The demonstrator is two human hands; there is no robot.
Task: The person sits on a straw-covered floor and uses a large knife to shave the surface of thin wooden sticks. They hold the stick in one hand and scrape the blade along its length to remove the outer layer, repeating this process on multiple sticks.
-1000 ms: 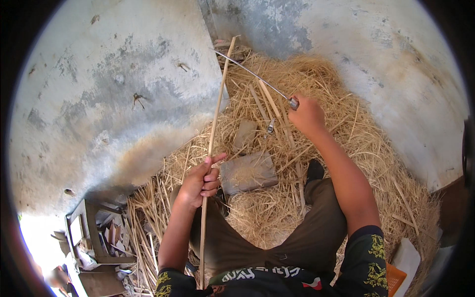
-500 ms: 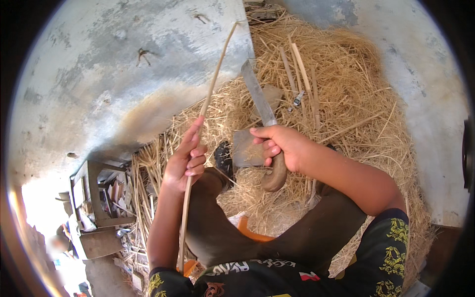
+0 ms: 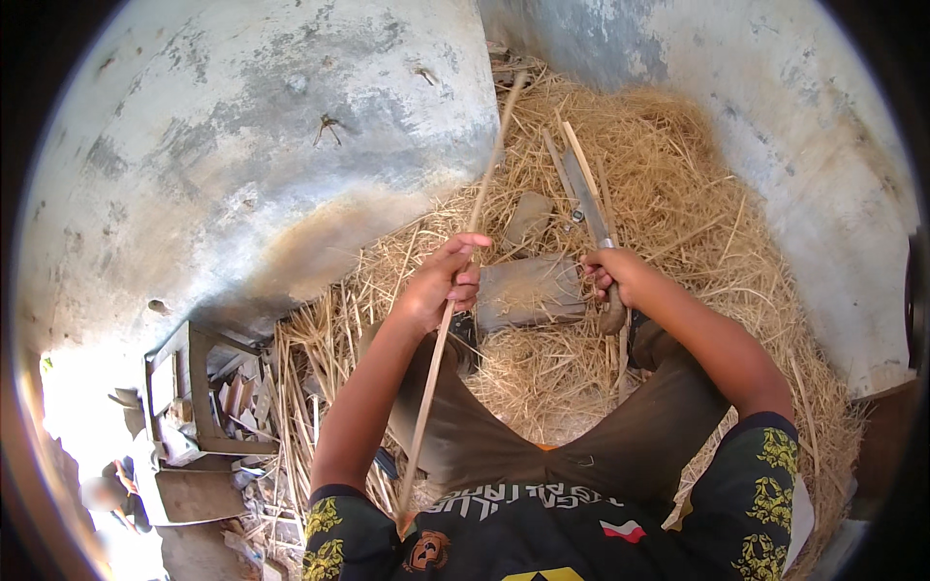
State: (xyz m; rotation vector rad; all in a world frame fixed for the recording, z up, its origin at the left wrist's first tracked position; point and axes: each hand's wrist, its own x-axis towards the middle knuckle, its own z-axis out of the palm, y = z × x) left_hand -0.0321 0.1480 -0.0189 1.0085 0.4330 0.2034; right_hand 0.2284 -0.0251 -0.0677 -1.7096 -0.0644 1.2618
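My left hand (image 3: 441, 283) is closed around a long, thin wooden stick (image 3: 432, 382), with the index finger stretched out. The stick slants from beside my left sleeve up toward the far wall corner. In my right hand (image 3: 628, 275) is a machete (image 3: 587, 201), gripped by its wooden handle. Its blade points away from me, over several split strips (image 3: 578, 147) lying on the straw. Between the two hands, lower down, lies a flat wooden block (image 3: 531, 292). Stick and blade are apart.
Straw and shavings (image 3: 678, 174) cover the floor around my legs. A pale wall (image 3: 252, 126) stands at the left, another (image 3: 823, 194) at the right. A wooden frame (image 3: 199, 387) with scraps is at the lower left, near a blurred person (image 3: 111, 494).
My left hand has moved right with the stick. My right hand has gone right with the machete, farther from the stick, and the wooden block shows more fully. The view has shifted slightly.
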